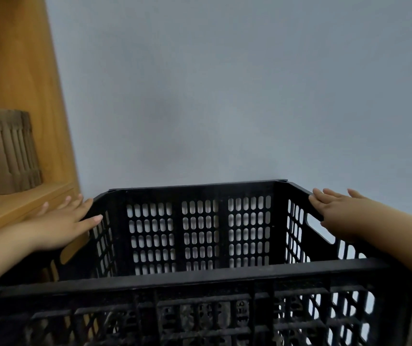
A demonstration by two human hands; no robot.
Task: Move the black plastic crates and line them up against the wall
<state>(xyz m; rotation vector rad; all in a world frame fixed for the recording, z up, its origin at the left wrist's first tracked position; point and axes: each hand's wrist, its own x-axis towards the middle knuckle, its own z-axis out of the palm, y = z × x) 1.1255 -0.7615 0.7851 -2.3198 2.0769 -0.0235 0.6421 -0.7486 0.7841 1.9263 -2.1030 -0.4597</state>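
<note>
- two hands flank one black plastic crate [200, 236], which fills the lower view with its far side toward the grey wall [225, 83].
- left hand [60, 226] lies flat on the crate's left rim, fingers spread, gripping nothing.
- right hand [342, 211] rests open on the right rim above a handle slot, fingers loosely apart.
- wooden shelf [25, 208] stands just left of the crate, holding a cardboard box [2, 153].

looks like storeroom or back corner of home or small shop, can't tell which. plain grey wall [225, 96] ahead, wooden shelving unit [20, 71] at left with cardboard piece [2, 151] on shelf, black slotted plastic crate [200, 245] up close.
</note>
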